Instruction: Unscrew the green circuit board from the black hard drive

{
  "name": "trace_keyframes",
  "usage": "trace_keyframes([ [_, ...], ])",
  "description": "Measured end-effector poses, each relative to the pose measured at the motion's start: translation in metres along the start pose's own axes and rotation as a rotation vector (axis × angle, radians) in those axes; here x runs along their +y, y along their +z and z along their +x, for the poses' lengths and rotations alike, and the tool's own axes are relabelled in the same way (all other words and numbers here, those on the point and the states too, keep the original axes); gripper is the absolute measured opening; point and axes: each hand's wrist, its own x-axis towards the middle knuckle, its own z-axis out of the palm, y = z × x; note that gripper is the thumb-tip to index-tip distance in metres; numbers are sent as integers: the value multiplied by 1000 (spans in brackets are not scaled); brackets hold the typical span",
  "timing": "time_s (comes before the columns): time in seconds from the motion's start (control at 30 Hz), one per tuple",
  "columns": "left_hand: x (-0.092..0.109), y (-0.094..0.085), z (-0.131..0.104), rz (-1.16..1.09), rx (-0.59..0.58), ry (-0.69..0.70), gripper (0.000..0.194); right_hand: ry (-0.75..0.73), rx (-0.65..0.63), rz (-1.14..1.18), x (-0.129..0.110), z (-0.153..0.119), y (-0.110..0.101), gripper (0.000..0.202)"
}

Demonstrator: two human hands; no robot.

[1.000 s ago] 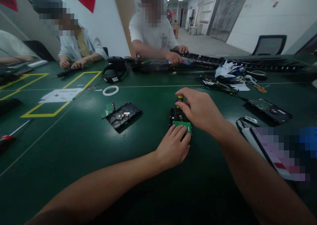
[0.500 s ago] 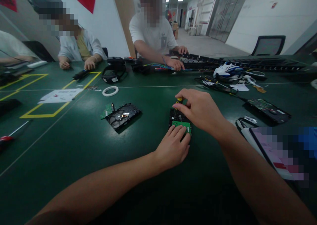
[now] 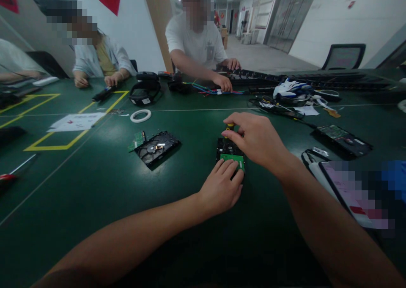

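A black hard drive (image 3: pixel 223 144) with a green circuit board (image 3: pixel 233 157) on its near half lies on the table in front of me. My left hand (image 3: pixel 221 185) grips its near end, fingertips pressing on the board; the thumb is mostly hidden. Above the drive's far half, my right hand (image 3: pixel 253 140) pinches the short yellow-and-black handle of a screwdriver (image 3: pixel 230 127), held upright. The tip is too small to make out. To the left lies an opened hard drive (image 3: pixel 157 148), with a loose green circuit board (image 3: pixel 137 141) beside it.
Another hard drive (image 3: pixel 342 140) and a tablet-like device (image 3: pixel 345 190) lie right. Tape roll (image 3: pixel 140 116), papers (image 3: pixel 76 122) and red-handled screwdriver (image 3: pixel 8 177) are left. Gloves (image 3: pixel 292 90) and cables sit far back. Co-workers sit opposite, one with a hand (image 3: pixel 223 83) at wires.
My hands, the drive and the screwdriver keep nearly the same places. Across the table, the co-worker's hand at the wires has shifted slightly left, and more of the coloured wires show.
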Motion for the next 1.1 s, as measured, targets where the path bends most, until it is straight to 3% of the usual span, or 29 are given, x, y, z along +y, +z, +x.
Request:
trace_keyframes([
  [0.37, 1, -2, 1, 14, 4, -1, 45, -7, 3, 5, 0, 0, 0, 18],
  [1.1, -3, -2, -2, 18, 22, 54, 48, 0, -7, -26, -2, -1, -1, 18],
])
